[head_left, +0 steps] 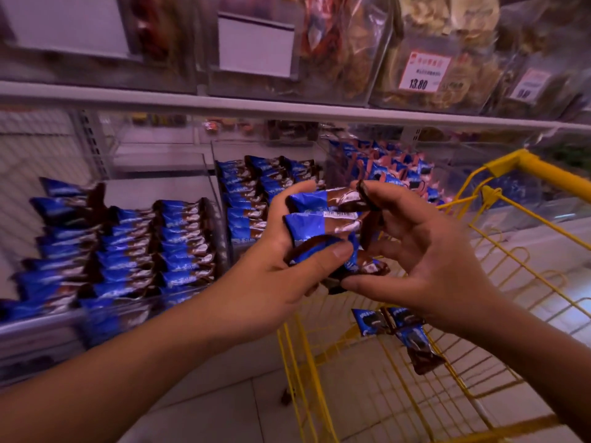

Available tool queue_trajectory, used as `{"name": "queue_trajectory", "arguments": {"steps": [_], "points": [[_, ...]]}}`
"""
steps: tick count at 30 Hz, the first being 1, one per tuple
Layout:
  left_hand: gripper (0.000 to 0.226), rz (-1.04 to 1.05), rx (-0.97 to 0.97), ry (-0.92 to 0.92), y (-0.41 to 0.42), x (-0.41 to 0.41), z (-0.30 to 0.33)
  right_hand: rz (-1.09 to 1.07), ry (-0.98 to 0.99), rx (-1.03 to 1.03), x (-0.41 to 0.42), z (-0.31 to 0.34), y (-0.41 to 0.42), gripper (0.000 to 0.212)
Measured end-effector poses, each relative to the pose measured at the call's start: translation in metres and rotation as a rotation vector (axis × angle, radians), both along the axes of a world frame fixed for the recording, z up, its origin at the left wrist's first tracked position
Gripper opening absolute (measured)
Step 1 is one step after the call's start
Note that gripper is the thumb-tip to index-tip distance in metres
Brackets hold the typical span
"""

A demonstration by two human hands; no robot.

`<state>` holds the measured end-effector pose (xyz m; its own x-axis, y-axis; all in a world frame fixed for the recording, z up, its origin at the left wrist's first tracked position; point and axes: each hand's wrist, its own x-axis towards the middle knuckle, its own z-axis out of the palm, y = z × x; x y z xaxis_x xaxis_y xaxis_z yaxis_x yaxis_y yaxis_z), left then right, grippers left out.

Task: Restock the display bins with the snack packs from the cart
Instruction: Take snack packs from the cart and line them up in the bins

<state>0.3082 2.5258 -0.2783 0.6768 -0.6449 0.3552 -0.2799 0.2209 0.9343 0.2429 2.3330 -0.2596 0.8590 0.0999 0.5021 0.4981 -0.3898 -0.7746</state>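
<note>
Before clear display bins (220, 190) half-filled with blue packs, the left hand (281, 270) grips stacked snack packs (323, 225) lying crosswise, the right hand (425, 251) pinching their ends above the cart (511, 167).

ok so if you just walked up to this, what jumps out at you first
First, the two hands at centre: the left hand grips a stack of blue and brown snack packs, while the right hand pinches the end of the top one. Next, the bright yellow wire cart at right, with a few packs left in the cart. Behind on the left, clear display bins hold neat rows of the same blue packs.
</note>
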Motion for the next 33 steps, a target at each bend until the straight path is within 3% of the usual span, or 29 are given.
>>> {"name": "queue_trajectory", "arguments": {"steps": [2, 4, 8, 13, 18, 22, 27, 30, 33], "points": [[0.072, -0.007, 0.029, -0.022, 0.014, 0.000, 0.004, 0.024, -0.007, -0.056, 0.004, 0.005, 0.011, 0.088], [0.053, 0.024, 0.019, -0.068, 0.030, 0.003, 0.009, 0.030, -0.035, -0.172, 0.013, 0.015, 0.027, 0.094], [0.028, 0.302, 0.007, -0.076, 0.070, 0.024, 0.020, 0.035, -0.053, -0.394, 0.054, 0.041, 0.076, 0.083], [0.038, 0.744, 0.425, -0.351, 0.143, 0.052, 0.020, 0.092, 0.082, -0.492, 0.123, 0.048, 0.153, 0.071], [0.042, 0.997, 0.733, -0.248, 0.179, 0.064, 0.002, 0.208, 0.249, -0.606, 0.185, 0.029, 0.209, 0.065], [0.053, 0.953, 0.912, 0.009, 0.189, 0.071, -0.004, 0.218, 0.271, -0.773, 0.229, 0.012, 0.232, 0.068], [0.084, 0.760, 1.314, 0.047, 0.183, 0.065, -0.004, 0.231, 0.103, -0.946, 0.260, 0.004, 0.266, 0.076], [0.064, 0.677, 1.543, -0.057, 0.178, 0.064, 0.001, 0.280, 0.039, -1.016, 0.268, -0.002, 0.280, 0.076], [0.047, 0.698, 1.586, -0.201, 0.176, 0.067, 0.003, 0.306, 0.003, -1.089, 0.272, -0.008, 0.276, 0.074]]}}
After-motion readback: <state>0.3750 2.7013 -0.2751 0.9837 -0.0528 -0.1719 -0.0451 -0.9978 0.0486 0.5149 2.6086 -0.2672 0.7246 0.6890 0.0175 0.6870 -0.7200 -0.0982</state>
